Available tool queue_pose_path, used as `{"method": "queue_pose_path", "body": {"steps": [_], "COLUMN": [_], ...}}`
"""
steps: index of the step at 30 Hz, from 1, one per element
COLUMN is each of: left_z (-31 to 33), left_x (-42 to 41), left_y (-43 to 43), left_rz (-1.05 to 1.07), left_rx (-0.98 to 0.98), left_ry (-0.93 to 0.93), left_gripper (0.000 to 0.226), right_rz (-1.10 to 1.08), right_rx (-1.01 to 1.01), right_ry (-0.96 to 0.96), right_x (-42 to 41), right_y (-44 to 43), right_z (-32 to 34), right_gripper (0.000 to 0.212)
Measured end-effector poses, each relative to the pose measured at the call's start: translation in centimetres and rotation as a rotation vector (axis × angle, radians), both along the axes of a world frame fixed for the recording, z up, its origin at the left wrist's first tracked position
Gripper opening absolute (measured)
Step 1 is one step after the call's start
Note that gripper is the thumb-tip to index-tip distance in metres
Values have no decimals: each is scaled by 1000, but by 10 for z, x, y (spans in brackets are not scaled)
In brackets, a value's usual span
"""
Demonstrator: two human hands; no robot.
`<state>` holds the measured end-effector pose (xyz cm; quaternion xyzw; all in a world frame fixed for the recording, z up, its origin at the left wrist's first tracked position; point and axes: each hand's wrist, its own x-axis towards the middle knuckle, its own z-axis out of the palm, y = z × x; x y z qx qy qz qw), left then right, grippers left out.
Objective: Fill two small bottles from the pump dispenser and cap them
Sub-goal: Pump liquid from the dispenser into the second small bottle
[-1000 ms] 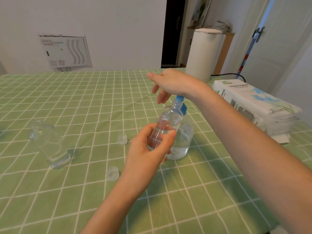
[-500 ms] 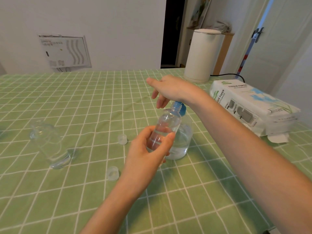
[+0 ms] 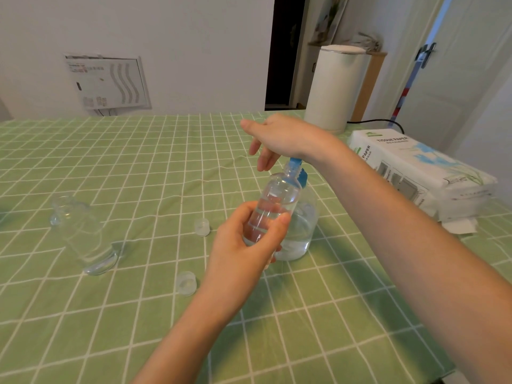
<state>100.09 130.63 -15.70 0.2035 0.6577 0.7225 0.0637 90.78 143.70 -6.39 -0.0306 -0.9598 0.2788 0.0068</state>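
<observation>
Small clear bottle [image 3: 273,206], part-filled, gripped tilted in left hand [image 3: 243,245], neck beneath blue pump dispenser [image 3: 297,214] head pressed by loosely spread right hand [image 3: 279,135], above green checked tablecloth [image 3: 138,314], two caps [image 3: 202,227] nearby.

The white tissue pack [image 3: 421,173] at the right edge of the table bears "TISSUE PAPER" in dark capitals on its top face, and "PAPER" again on its near end. The printing on the wall panel [image 3: 106,81] is too small to read.
</observation>
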Motion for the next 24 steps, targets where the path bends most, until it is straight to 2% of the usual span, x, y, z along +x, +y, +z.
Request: {"method": "queue_pose_path", "body": {"steps": [24], "left_z": [-1], "left_x": [0], "left_y": [0], "left_rz": [1], "left_rx": [-8], "left_ry": [17], "left_gripper": [30], "right_rz": [-8], "right_rx": [5], "right_ry": [33], "right_x": [1], "right_y": [-1], "right_z": [3], "right_gripper": [55]}}
